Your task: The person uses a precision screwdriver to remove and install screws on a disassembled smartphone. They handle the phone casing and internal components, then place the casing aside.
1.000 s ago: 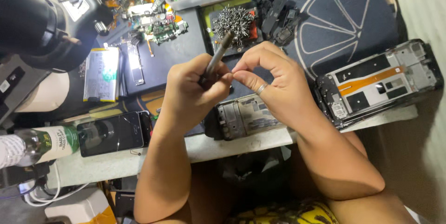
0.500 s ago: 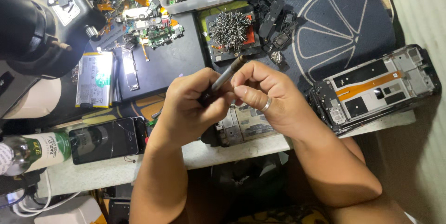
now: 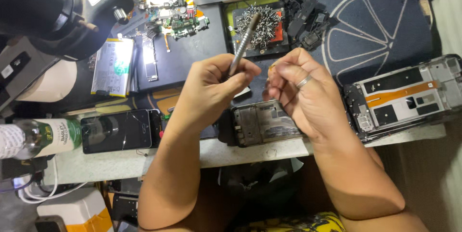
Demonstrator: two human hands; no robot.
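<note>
Head view: left hand [image 3: 211, 85] fingers grip a screwdriver [image 3: 242, 44]; right hand [image 3: 301, 92] fingers pinched closed; screws fill tray [image 3: 276, 37].

Slim grey metal screwdriver [image 3: 240, 44] gripped in left hand [image 3: 211, 87], tilted, upper end pointing away; small part pinched in right hand [image 3: 301, 92], too small to identify.
</note>
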